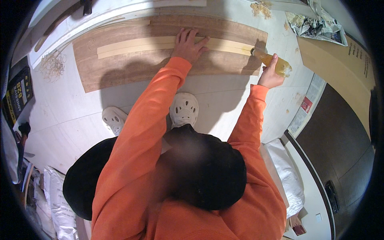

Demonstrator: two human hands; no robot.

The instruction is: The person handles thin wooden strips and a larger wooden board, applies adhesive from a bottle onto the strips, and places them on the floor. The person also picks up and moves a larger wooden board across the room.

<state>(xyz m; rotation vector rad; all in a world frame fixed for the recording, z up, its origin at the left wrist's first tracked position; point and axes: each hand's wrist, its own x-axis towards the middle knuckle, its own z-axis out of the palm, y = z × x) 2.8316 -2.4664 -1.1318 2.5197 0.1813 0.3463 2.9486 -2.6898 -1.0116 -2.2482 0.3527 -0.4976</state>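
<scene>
A long pale wooden strip point(140, 45), with a line running along its length, lies on a brown wooden board point(120, 74) on the floor. My left hand point(189, 47) rests on the strip near its middle, fingers spread. In my right hand point(272, 76) is a clear bottle of yellowish glue point(267, 60), tipped so its neck points left. The bottle's mouth is at the right end of the strip; whether it touches the wood I cannot tell.
Curly wood shavings point(54, 66) lie left of the board, with more shavings point(262, 9) at the far right. A cardboard sheet point(336, 60) and crumpled newspaper point(316, 26) are on the right. A black-and-yellow container point(18, 94) stands at left. My white clogs point(185, 109) are near the board.
</scene>
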